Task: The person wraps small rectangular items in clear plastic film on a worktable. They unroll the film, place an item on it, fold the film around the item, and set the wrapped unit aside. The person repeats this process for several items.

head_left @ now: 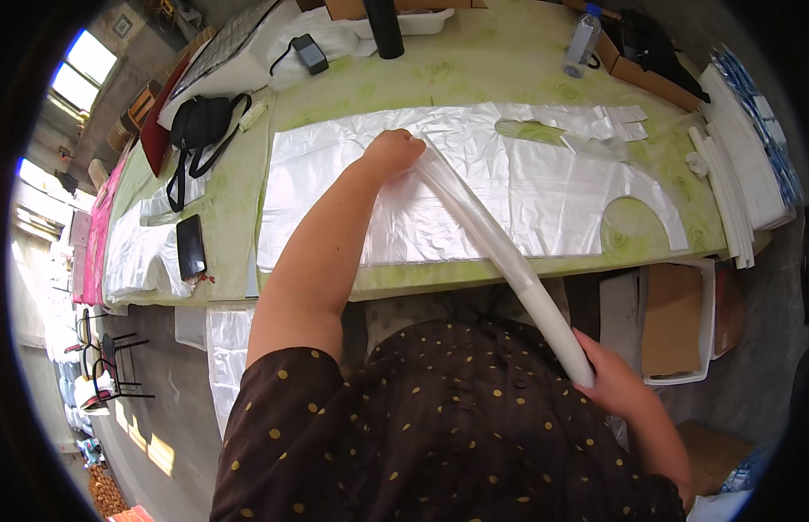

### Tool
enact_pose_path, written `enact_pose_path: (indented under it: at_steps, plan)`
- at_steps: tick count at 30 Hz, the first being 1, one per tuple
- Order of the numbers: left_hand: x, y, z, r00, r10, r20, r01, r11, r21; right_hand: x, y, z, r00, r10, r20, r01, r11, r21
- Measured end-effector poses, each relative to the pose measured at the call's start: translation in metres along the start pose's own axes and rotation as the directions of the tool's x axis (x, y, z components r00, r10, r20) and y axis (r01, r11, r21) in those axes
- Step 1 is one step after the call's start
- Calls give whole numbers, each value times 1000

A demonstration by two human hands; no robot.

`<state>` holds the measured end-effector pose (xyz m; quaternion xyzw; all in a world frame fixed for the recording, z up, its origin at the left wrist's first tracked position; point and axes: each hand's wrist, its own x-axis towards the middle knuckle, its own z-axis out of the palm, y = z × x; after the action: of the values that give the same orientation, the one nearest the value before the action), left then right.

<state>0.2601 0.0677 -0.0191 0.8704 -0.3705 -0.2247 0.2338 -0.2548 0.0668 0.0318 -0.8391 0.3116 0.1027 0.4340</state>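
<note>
A long white tube (pixel 552 327), its upper part wrapped in clear plastic film (pixel 474 217), slants across in front of me. My right hand (pixel 615 379) grips its lower end near my body. At the upper end, my left hand (pixel 394 155) is closed over the film, its fingers curled in a fist above the table. Below lies a stack of flat, shiny clear plastic sheets (pixel 326 196), with a rounded cut-out and strap-like strips at the right. How much film my left fingers hold is hidden.
On the green-patterned table (pixel 474 74) are a black bag (pixel 200 122), a phone (pixel 191 247), a black cylinder (pixel 384 30) and a water bottle (pixel 583 42). More white tubes (pixel 722 196) lie at the right edge. A container with cardboard (pixel 674 317) stands below.
</note>
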Motion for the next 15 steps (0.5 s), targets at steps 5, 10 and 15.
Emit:
enact_pose_path:
  at_steps: [5, 10, 15]
  plan:
    - [-7, 17, -5, 996, 23, 92, -46, 966, 255, -67, 67, 17, 953, 291, 86, -302, 935, 183]
    - [9, 14, 2, 986, 113, -119, -89, 977, 195, -96, 127, 53, 924, 363, 120, -362, 730, 580]
    - [-12, 5, 25, 783, 388, -486, -340, 921, 188, -82, 109, 45, 936, 348, -56, -247, 760, 602]
